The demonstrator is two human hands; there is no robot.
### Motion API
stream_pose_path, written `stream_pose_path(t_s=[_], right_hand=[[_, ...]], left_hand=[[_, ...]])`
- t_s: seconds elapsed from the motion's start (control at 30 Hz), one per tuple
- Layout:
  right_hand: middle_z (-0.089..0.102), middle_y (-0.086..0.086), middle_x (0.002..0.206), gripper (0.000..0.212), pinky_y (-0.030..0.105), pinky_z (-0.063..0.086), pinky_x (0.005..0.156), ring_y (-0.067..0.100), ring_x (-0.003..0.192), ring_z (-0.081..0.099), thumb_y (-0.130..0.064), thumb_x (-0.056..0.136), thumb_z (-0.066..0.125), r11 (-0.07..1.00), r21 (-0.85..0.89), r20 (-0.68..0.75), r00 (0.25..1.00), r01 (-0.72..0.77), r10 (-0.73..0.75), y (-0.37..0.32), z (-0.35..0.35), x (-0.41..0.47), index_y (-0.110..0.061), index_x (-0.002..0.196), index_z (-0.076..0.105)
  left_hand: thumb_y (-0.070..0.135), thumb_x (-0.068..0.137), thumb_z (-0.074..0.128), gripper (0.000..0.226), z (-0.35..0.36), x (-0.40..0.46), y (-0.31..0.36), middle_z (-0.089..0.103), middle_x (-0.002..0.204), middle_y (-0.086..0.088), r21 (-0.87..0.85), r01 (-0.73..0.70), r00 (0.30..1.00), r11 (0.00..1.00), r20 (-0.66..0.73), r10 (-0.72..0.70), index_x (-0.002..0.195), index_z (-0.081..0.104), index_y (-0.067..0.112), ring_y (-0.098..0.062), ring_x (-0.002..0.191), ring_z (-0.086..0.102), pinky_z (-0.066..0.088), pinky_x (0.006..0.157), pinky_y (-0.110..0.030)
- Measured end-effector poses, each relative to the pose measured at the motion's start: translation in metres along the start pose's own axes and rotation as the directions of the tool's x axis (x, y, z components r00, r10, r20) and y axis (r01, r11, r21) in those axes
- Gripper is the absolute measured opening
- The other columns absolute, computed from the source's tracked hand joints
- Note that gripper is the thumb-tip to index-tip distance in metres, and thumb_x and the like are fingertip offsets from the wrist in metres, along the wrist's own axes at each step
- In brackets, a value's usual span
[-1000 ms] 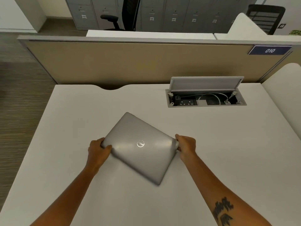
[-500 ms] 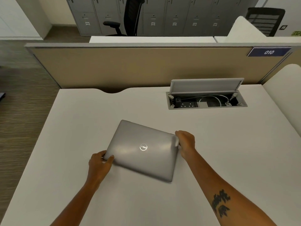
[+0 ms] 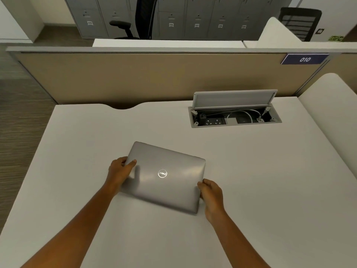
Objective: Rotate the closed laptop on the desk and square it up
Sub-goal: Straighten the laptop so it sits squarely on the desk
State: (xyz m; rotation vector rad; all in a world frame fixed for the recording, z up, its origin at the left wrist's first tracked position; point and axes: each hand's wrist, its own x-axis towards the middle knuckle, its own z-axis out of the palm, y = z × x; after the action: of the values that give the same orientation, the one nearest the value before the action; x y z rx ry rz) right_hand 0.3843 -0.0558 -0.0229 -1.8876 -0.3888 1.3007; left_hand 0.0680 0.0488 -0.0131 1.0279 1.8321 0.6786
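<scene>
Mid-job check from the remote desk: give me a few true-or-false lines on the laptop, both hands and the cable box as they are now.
1. The laptop is closed. True.
2. Only one hand touches it. False: the left hand holds its left edge and the right hand its right edge.
3. The laptop sits square to the desk. False: it is skewed.
4. The cable box has its lid up. True.
5. The laptop covers the cable box. False: they lie apart.
</scene>
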Motion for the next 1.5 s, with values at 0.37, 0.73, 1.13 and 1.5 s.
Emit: stream_pose_path(t_s=[0.37, 0.73, 1.13, 1.5], right_hand=[[0.053, 0.011, 0.090, 0.018, 0.041, 0.038, 0.077, 0.027, 0.087, 0.046, -0.010, 0.094, 0.071, 0.985, 0.128, -0.079, 0.989, -0.115, 0.125, -0.018, 0.011, 0.015, -0.013, 0.085, 0.056], [0.071, 0.014, 0.097, 0.013, 0.040, 0.050, 0.078, 0.031, 0.090, 0.064, -0.015, 0.092, 0.075, 0.984, 0.133, -0.121, 0.983, -0.119, 0.136, -0.059, -0.008, 0.052, -0.004, 0.089, 0.071], [0.068, 0.007, 0.091, 0.013, 0.037, 0.049, 0.078, 0.023, 0.082, 0.061, -0.015, 0.090, 0.076, 0.993, 0.076, -0.112, 0.989, -0.089, 0.097, -0.097, -0.029, 0.096, -0.011, 0.081, 0.068], [0.075, 0.014, 0.126, 0.010, 0.052, 0.057, 0.111, 0.038, 0.122, 0.067, -0.017, 0.090, 0.081, 0.998, 0.055, -0.070, 0.997, -0.040, 0.043, -0.114, -0.035, 0.118, -0.013, 0.097, 0.075]], left_hand=[[0.048, 0.094, 0.069, 0.054, 0.001, 0.006, -0.004, 0.070, 0.123, 0.002, -0.203, 0.142, 0.990, 0.969, 0.017, -0.141, 0.138, 0.068, 0.016, -0.028, 0.120, 0.062, 0.047, 0.110, -0.046], [0.055, 0.094, 0.065, 0.043, 0.025, -0.016, 0.008, 0.079, 0.109, 0.002, -0.414, 0.255, 0.967, 0.874, 0.091, -0.239, 0.116, 0.078, 0.020, -0.022, 0.102, 0.069, 0.052, 0.086, -0.037], [0.060, 0.099, 0.055, 0.043, 0.064, -0.026, 0.036, 0.081, 0.073, 0.013, -0.491, 0.249, 0.968, 0.835, 0.127, -0.215, 0.102, 0.077, 0.023, -0.008, 0.062, 0.077, 0.055, 0.049, -0.019], [0.082, 0.093, 0.038, 0.066, 0.073, -0.024, 0.060, 0.077, 0.109, -0.001, -0.481, 0.245, 0.969, 0.842, 0.152, -0.196, 0.101, 0.077, 0.028, -0.022, 0.097, 0.070, 0.052, 0.070, -0.032]])
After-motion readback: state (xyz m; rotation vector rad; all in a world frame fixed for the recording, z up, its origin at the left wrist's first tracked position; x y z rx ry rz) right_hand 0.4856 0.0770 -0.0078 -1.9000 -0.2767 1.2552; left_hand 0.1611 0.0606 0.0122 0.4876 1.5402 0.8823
